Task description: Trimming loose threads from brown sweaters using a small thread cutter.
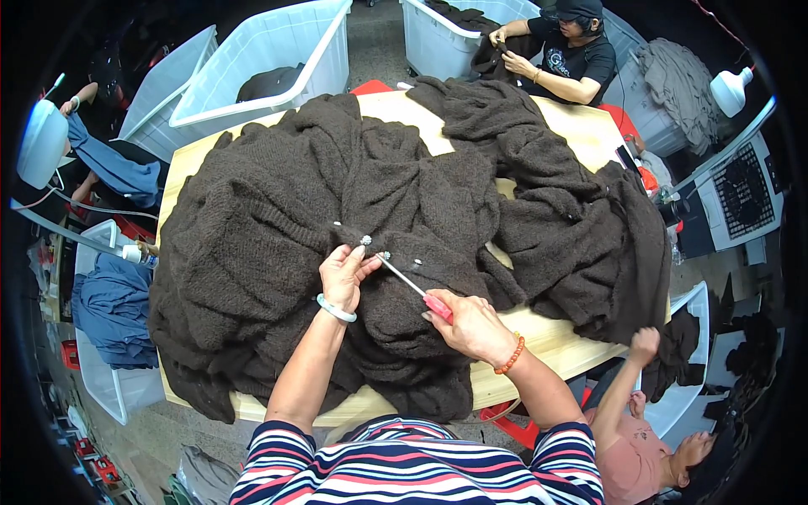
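Dark brown knit garments point(269, 177) lie heaped over the table. At the middle of the heap, my left hand point(343, 273) pinches a fold of knit fabric beside a shiny round button point(366, 241). My right hand point(475, 324) is closed around the red handle of a tool with a thin metal shaft point(406, 278), whose exact kind I cannot tell. The shaft points up and left. Its tip meets a second shiny button point(385, 255) near my left fingertips. Another small pale button point(418, 262) shows on the fabric to the right.
The pale wooden table point(396, 107) has rounded edges. Behind it stand large white bins point(252, 63). A co-worker in black point(576, 55) handles dark fabric at the far right; another in pink point(635, 454) is at the near right. A lamp point(730, 91) stands right, blue garments point(118, 307) left.
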Demonstrator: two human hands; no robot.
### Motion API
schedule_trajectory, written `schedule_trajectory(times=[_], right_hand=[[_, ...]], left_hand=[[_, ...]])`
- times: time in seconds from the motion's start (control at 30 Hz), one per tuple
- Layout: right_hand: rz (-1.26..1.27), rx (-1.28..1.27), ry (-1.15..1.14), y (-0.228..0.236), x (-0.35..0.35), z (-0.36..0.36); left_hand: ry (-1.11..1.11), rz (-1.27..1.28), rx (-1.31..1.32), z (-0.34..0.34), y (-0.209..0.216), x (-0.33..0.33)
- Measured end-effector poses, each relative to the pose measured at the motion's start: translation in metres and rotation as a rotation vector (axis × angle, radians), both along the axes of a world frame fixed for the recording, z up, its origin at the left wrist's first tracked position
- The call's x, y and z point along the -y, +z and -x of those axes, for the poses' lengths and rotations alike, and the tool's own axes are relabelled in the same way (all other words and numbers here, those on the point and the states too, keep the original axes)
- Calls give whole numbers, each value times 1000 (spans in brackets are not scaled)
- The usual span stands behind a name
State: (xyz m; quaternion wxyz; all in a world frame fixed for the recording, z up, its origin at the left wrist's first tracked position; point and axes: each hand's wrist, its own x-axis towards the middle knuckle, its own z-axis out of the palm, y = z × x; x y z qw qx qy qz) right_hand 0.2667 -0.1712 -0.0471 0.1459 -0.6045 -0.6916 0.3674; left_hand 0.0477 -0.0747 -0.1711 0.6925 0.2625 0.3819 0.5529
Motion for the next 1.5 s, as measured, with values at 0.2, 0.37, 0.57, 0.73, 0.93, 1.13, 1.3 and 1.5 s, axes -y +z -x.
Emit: schedule_trajectory(times=[0.2, 0.37, 0.57, 0.73, 0.93, 1.13, 1.3, 1.5], right_hand=[[44, 39, 10, -1, 1, 0], [64, -10, 17, -3, 5, -6], [17, -120, -4, -7, 7, -10], [0, -99, -25, -9, 7, -21], [-25, -49, -6, -9, 9, -29], [-22, -40, -8, -9, 8, -32], [-23, -14, 11, -11, 8, -33], [-12, 16, 16, -11, 8, -37]], left_hand=[[4, 7, -15, 3, 3, 5], [6, 17, -7, 11, 0, 7], [43, 87, 155, 9, -4, 6], [-226, 297, -76, 2, -12, 12], [-122, 272, -277, -12, 0, 10], [-29, 229, 184, -3, 10, -3], [-240, 277, -58, -8, -2, -2], [-201, 334, -145, -21, -5, -1]])
